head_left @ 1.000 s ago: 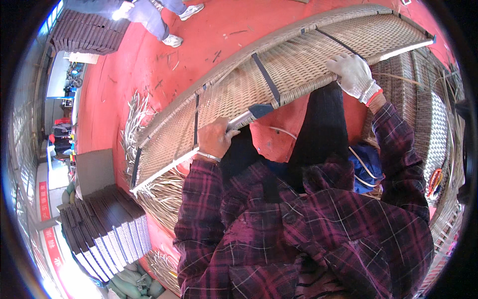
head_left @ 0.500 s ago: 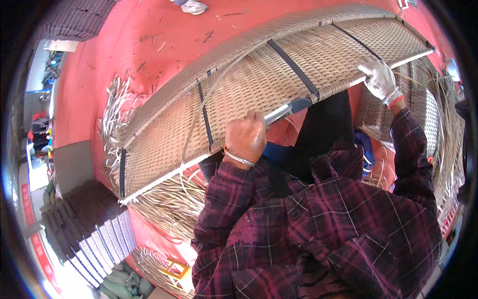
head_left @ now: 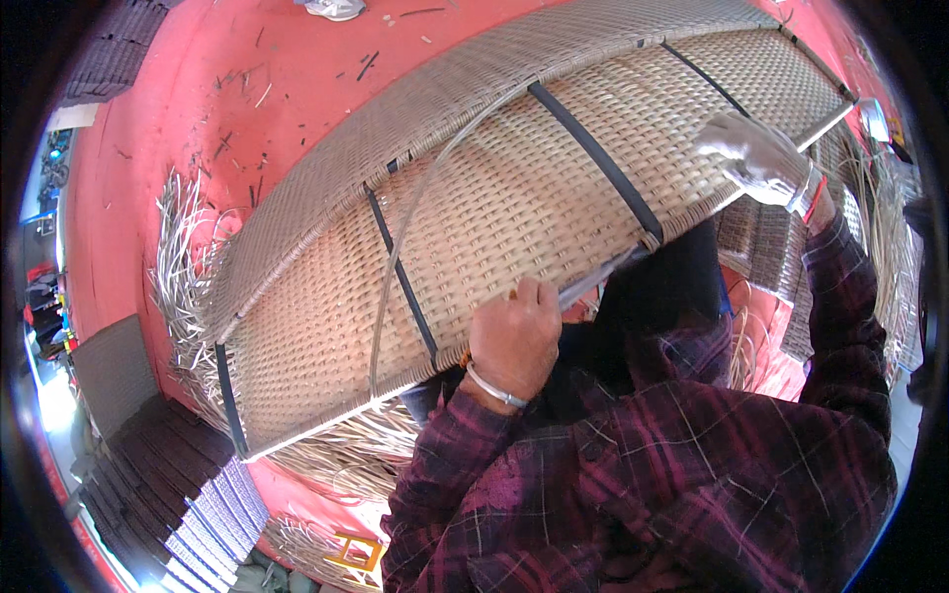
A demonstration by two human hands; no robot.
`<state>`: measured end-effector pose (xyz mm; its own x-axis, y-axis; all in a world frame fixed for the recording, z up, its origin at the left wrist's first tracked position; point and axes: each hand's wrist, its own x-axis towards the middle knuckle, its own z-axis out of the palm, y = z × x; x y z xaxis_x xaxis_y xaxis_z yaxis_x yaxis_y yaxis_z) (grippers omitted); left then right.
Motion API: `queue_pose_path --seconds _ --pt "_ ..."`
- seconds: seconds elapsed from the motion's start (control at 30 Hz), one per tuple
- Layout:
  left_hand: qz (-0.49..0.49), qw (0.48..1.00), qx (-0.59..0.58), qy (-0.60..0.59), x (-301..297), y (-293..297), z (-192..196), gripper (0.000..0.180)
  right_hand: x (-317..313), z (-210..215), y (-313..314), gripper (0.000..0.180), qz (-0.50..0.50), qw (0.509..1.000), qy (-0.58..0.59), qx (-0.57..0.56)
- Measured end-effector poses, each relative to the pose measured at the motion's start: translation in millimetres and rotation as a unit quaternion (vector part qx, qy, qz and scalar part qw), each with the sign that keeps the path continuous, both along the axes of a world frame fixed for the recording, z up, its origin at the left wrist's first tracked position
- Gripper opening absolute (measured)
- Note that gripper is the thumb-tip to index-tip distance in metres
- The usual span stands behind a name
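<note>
A long woven wicker panel [head_left: 504, 188], crossed by dark metal bars, lies slanted in front of me with its near edge by my lap. At that edge, my bare left hand [head_left: 516, 341] is closed around a slim metal tool [head_left: 593, 277]. The tool points right along the rim, too smeared to name exactly. My right hand [head_left: 756, 163], in a pale glove, is over the panel's near edge farther right. Its fingers look stretched out, though blurred, and nothing shows in them. A loose wicker strand [head_left: 390, 267] arches across the weave.
Cut strands [head_left: 183, 287] lie in heaps on the red floor [head_left: 297, 128], left and below the panel. Stacked dark woven pieces [head_left: 148, 484] stand at lower left, near a small yellow frame [head_left: 356, 553]. More woven pieces [head_left: 766, 242] lie at right behind my right arm.
The panel appears lower and tilted more toward me. My left hand has moved down and right with the tool. My right hand has loosened from the edge, its fingers now over the weave.
</note>
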<state>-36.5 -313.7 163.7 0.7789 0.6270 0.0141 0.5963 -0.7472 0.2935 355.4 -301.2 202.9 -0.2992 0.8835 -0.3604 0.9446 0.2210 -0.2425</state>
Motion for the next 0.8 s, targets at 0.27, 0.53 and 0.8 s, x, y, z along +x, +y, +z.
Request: queue_pose_path --seconds 0.27,0.53,0.8 --pt "-0.026 0.981 -0.190 -0.035 -10 26 8 0.016 -136 -88 158 0.033 0.116 0.963 -0.001 0.241" --pt "0.166 0.905 -0.358 -0.156 -42 87 12 0.019 -136 -128 179 0.022 0.066 0.965 0.085 0.241" --pt "0.172 0.949 -0.137 -0.228 -16 165 -33 0.023 -169 -106 170 0.015 0.099 0.928 0.340 0.114"
